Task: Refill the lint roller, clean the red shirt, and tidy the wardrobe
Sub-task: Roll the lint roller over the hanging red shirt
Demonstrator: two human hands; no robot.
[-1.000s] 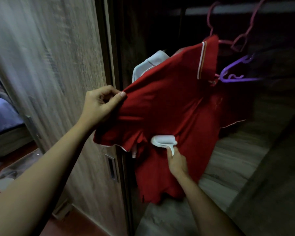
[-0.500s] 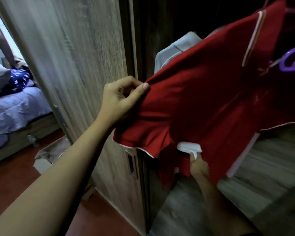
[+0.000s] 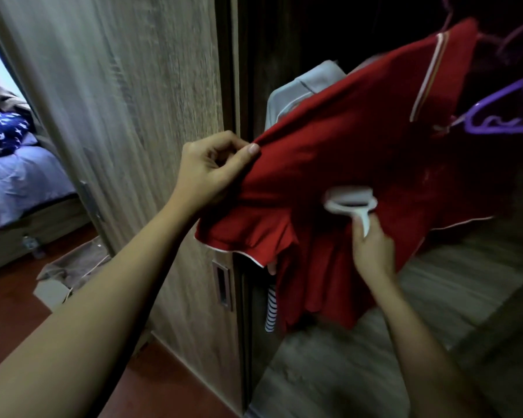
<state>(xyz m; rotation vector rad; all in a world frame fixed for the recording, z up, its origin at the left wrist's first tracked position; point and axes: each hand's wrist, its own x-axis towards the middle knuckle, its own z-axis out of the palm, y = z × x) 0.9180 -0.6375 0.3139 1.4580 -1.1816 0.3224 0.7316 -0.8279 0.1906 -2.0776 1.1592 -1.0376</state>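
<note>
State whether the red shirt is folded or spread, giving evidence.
Spread: the left hand pinches the red shirt, holding it out taut; the lint roller lies against it.

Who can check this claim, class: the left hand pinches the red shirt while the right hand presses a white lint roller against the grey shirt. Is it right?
Not quite. The head view shows the right hand pressing the white lint roller against the red shirt; the grey shirt hangs behind it. The left hand does pinch the red shirt.

At frame centre the left hand [image 3: 212, 173] pinches the hanging red polo shirt [image 3: 344, 164] while the right hand [image 3: 372, 251] presses a white plastic lint roller [image 3: 349, 202] against it.
</note>
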